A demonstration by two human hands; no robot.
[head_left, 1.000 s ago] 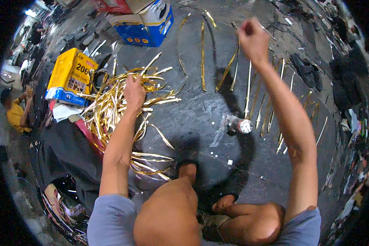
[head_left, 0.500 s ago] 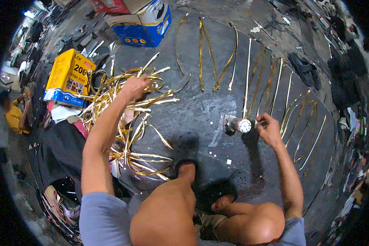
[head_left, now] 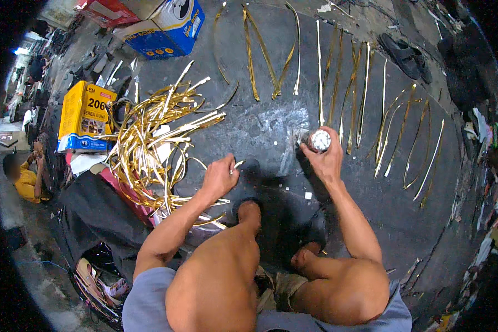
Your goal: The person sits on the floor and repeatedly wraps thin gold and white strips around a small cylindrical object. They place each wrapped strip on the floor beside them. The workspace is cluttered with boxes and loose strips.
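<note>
1. Far to the left of the round tin (head_left: pixel 318 139), a co-worker in a yellow top (head_left: pixel 27 185) has both hands raised in front of them.
2. Left of the tin and well apart from it stands a yellow-and-blue canister (head_left: pixel 84 116).
3. Lower left of the tin, a black cloth (head_left: pixel 94 213) lies bunched up.
4. Left of the tin, the heap of gold strips (head_left: pixel 149 135) sprawls in a tangle, some ends pointing toward the tin.
5. Upper left of the tin, well apart, is a blue-and-white box (head_left: pixel 169 33).
6. Left of the tin, near the heap's edge, the left hand (head_left: pixel 221 176) has its fingers pressed together on a gold strip (head_left: pixel 238 164), whose short end juts out toward the tin.
7. Above and left of the tin, separate laid-out strips (head_left: pixel 249 61) rest on the dark floor sheet (head_left: pixel 409 232).
8. At the tin itself, the right hand (head_left: pixel 328 161) is clamped around its side, thumb and fingers on opposite sides; the white top shows.
9. Above and right of the tin, more spaced strips (head_left: pixel 364 94) lie roughly lengthwise.
10. Farther to the upper right of the tin sits a pair of dark sandals (head_left: pixel 406 58).
</note>
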